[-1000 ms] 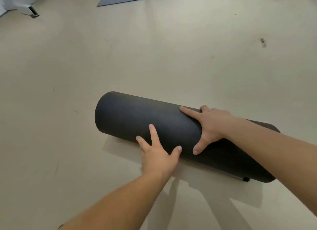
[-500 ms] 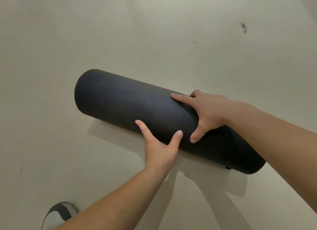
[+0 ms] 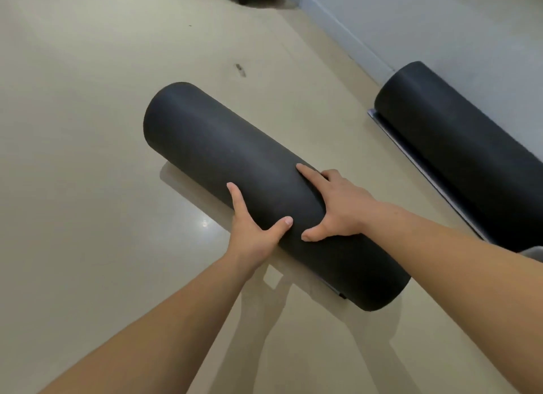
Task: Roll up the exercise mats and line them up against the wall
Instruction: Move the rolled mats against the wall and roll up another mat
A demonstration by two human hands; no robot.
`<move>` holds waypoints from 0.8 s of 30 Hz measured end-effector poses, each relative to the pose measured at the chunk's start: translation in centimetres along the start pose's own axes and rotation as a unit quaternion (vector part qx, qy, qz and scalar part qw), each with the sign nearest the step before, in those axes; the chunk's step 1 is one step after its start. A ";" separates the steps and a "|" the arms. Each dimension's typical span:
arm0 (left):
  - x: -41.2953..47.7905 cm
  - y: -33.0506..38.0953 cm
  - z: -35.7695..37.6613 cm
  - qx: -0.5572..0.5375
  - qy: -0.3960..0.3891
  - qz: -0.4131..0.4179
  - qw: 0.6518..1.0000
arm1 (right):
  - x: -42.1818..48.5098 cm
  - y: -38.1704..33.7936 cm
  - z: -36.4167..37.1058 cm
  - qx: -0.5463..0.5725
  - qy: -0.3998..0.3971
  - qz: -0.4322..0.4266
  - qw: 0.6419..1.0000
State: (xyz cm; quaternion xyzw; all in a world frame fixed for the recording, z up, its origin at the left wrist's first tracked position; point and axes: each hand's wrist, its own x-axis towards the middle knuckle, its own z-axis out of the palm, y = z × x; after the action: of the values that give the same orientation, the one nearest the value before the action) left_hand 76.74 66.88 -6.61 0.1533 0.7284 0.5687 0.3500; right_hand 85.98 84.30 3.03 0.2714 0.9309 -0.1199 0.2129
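Carrying the rolled mat (image 3: 223,164) clear of the floor (image 3: 73,158), left hand (image 3: 255,232) cupped beneath, right hand (image 3: 338,205) spread over top: best kept level, lowered toward 2 o'clock just beside the second rolled mat (image 3: 458,158) along the wall (image 3: 470,26); no containers identifiable.
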 end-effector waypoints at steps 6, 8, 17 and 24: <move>2.1 1.7 4.5 0.005 -0.063 0.014 0.998 | -2.8 5.9 0.7 0.070 0.021 0.048 0.996; 2.4 2.1 5.5 0.006 -0.046 0.010 0.999 | -4.2 7.6 0.7 0.044 0.015 0.077 0.996; -3.5 1.0 13.0 -0.066 -0.007 -0.062 0.996 | -7.2 11.8 2.8 0.097 0.049 0.070 0.992; -2.4 2.4 16.9 -0.067 -0.041 -0.043 0.996 | -7.5 16.2 2.3 0.079 0.022 0.075 0.994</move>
State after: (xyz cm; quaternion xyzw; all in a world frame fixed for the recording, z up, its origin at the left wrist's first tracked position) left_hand 89.56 78.29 -5.38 0.1209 0.6797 0.5937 0.4135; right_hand 101.44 93.44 2.76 0.3594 0.8998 -0.1707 0.1790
